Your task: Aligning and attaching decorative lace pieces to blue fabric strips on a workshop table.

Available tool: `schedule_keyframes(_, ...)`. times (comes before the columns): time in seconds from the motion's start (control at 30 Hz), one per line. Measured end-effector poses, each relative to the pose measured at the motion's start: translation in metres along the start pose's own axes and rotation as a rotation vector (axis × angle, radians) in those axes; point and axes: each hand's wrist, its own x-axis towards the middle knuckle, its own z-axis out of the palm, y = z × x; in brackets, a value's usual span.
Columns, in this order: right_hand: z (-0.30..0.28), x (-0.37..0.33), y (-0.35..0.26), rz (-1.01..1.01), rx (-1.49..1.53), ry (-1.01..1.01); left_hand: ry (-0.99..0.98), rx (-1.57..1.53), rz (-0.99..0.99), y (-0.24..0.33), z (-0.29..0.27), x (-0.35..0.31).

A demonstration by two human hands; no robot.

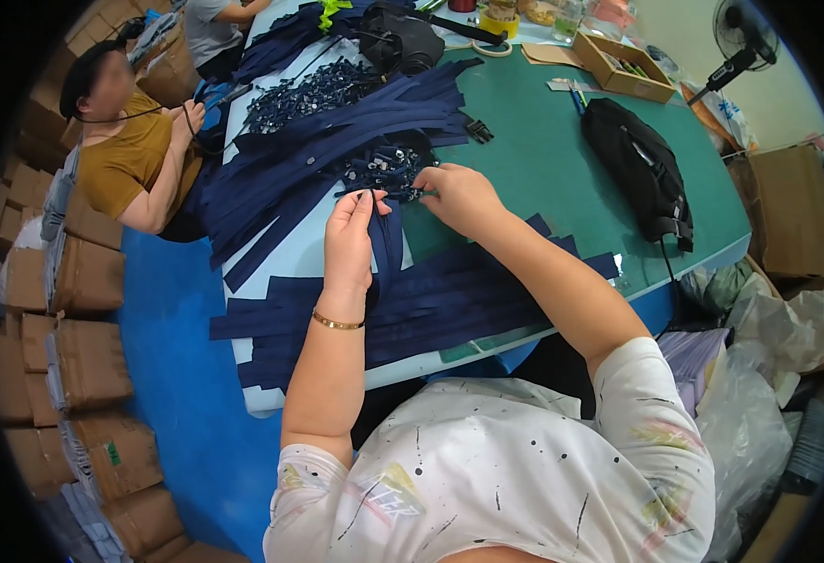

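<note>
My left hand (348,225) pinches the top end of a navy zipper-like strip (389,246), which hangs down over the table edge side of my wrist. My right hand (461,195) is at the right side of a small heap of dark-blue pieces with silvery metal parts (379,171), which look like zipper sliders. Its thumb and fingers are pressed together; what is between them is too small to make out. Below my hands several flat navy strips (285,310) lie crosswise on the table. Beyond the heap a thick bundle of navy strips (271,178) is spread out.
On the green-topped table (525,122) lie a larger slider heap (309,94), a black bag (403,42), a black pouch (637,164), a black buckle (479,130) and a wooden box (623,68). A fan (745,42) stands behind. A co-worker (130,141) sits at left, near stacked cartons (93,272).
</note>
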Motion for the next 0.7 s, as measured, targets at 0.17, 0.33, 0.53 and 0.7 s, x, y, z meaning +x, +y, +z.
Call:
schedule_keyframes(0.17, 0.02, 0.015, 0.001, -0.006, -0.2, -0.067, 0.015, 0.043, -0.08, -0.003, 0.002, 0.002)
schedule_keyframes(0.33, -0.011, 0.017, -0.006, 0.221, 0.339, -0.232, -0.096, 0.115, -0.048, -0.009, 0.001, 0.001)
schedule_keyframes(0.53, -0.024, 0.013, -0.008, 0.448, 1.075, -0.382, -0.095, 0.101, 0.055, -0.01, 0.012, -0.004)
schedule_keyframes(0.7, -0.019, 0.004, -0.005, 0.37, 1.162, -0.431, -0.094, 0.149, 0.094, -0.012, 0.011, -0.003)
